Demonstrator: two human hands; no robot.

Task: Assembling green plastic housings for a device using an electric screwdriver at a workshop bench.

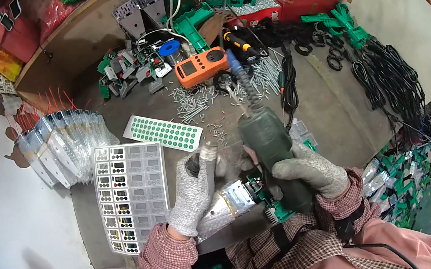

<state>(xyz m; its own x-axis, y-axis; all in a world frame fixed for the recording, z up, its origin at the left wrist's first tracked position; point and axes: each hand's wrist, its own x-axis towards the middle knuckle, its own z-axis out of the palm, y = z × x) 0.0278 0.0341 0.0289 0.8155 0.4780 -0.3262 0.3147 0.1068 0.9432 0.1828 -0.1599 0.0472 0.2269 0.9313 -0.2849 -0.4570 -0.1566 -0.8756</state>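
My right hand (314, 169), in a grey work glove, is closed round a dark green electric screwdriver (265, 135), held with its blue, spring-sleeved cord end (239, 71) upward. The gloved left hand (192, 194) has its fingers curled, with one raised finger; a small dark patch shows between them, and what they hold is unclear. Between the hands at the table's near edge lies a silver-wrapped flat unit (226, 205). A green circuit part (278, 212) adjoins its right end, partly covered by the screwdriver. The screwdriver's lower tip is hidden.
Left of my hands lie a sheet of panel labels (134, 198) and a green-dotted sticker sheet (164, 132). Bagged units (65, 144) stand beyond. Ahead are loose screws (190, 102), an orange meter (202, 67) and a solder spool (171, 51). Black cable bundles (389, 73) hang at right.
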